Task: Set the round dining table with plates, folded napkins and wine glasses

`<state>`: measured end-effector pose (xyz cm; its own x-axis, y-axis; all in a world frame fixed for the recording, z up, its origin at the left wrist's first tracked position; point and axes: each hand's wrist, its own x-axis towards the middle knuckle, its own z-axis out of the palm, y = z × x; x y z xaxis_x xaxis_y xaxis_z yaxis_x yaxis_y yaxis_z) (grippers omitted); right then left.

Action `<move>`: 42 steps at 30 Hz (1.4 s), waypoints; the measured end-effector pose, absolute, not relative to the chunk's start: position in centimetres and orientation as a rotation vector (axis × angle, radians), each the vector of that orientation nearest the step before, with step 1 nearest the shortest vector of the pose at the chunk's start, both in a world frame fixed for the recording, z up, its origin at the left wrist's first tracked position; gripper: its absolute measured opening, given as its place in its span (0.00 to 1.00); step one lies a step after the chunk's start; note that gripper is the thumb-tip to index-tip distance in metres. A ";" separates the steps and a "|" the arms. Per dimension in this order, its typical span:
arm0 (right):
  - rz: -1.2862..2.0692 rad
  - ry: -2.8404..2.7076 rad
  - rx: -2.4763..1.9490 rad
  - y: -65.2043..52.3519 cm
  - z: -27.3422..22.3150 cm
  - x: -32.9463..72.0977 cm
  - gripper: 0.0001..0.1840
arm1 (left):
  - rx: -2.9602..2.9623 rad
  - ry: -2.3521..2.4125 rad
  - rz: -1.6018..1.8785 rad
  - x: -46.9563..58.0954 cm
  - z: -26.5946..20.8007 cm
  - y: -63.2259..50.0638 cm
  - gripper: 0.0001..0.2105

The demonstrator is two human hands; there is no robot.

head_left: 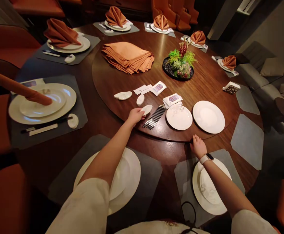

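My left hand [136, 116] is closed around the edge of a small white chopstick rest [147, 110], just above the wooden turntable [161, 138]. Beside it on the turntable lie a row of black chopsticks with silvery ends [155, 117], another white rest [140, 99] and a small stack of rests [123, 95]. My right hand [198, 146] has its fingers curled at the turntable's near rim, with the palm partly hidden. A smaller white plate [179, 117] and a larger white plate [208, 117] stand near that rim.
Folded orange napkins [128, 57], a plant arrangement [180, 63] and printed packets [158, 88] sit farther back. Stacked plates lie on grey placemats [151, 169] below my forearms. An orange napkin roll [41, 97] leans over the left setting. Orange chairs [5, 195] surround the table.
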<state>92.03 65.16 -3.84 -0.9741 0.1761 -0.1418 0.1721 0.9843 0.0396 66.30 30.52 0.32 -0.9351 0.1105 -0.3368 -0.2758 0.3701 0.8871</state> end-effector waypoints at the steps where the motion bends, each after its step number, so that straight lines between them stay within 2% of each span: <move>1: 0.031 2.964 0.271 65.8 -3.4 92.0 0.31 | -0.191 2.138 1.683 67.8 0.5 30.3 0.10; 4: -0.013 2.920 0.368 66.7 -2.0 91.8 0.33 | -0.300 1.681 1.927 72.8 1.2 29.6 0.11; 7: -0.247 2.904 0.471 64.7 -0.6 91.5 0.24 | -0.381 1.377 2.046 77.7 2.0 29.7 0.08; 9: -0.700 2.873 0.387 61.5 0.2 91.4 0.20 | -0.404 1.335 2.047 80.7 2.4 30.6 0.06; 12: -1.547 2.586 0.175 55.8 1.0 91.4 0.31 | -0.380 1.463 1.985 84.6 2.8 32.5 0.07; 14: -1.803 2.491 0.005 53.1 1.4 91.6 0.38 | -0.312 1.521 1.897 86.4 2.9 33.4 0.09; 17: -1.766 2.546 -0.290 52.3 2.1 92.0 0.35 | -0.200 1.522 1.758 87.9 3.1 33.8 0.13; 20: -1.585 2.592 -0.480 53.8 2.8 92.8 0.27 | -0.136 1.565 1.650 88.4 3.1 33.6 0.15; 23: -1.357 2.684 -0.541 55.2 3.3 93.7 0.23 | -0.072 1.537 1.556 88.1 2.4 34.1 0.16; 25: -1.274 2.738 -0.486 55.7 3.2 94.2 0.23 | -0.033 1.571 1.544 87.2 1.5 35.3 0.17; 28: -1.302 2.775 -0.292 55.7 1.8 95.0 0.23 | 0.055 2.020 1.553 84.5 -0.2 37.7 0.14; 30: -1.341 2.765 -0.156 55.3 0.3 95.9 0.22 | 0.152 2.413 1.413 82.4 -1.2 39.2 0.12; 32: -1.363 2.727 -0.067 54.5 -1.4 96.9 0.22 | 0.243 2.626 1.188 80.9 -1.9 40.5 0.15; 36: -1.349 2.654 0.014 52.1 -4.1 98.8 0.23 | 0.307 2.712 0.982 79.8 -2.5 41.2 0.13; 42: -1.149 2.679 0.072 47.5 -6.2 99.3 0.22 | 0.146 2.811 0.804 80.6 -1.5 39.8 0.11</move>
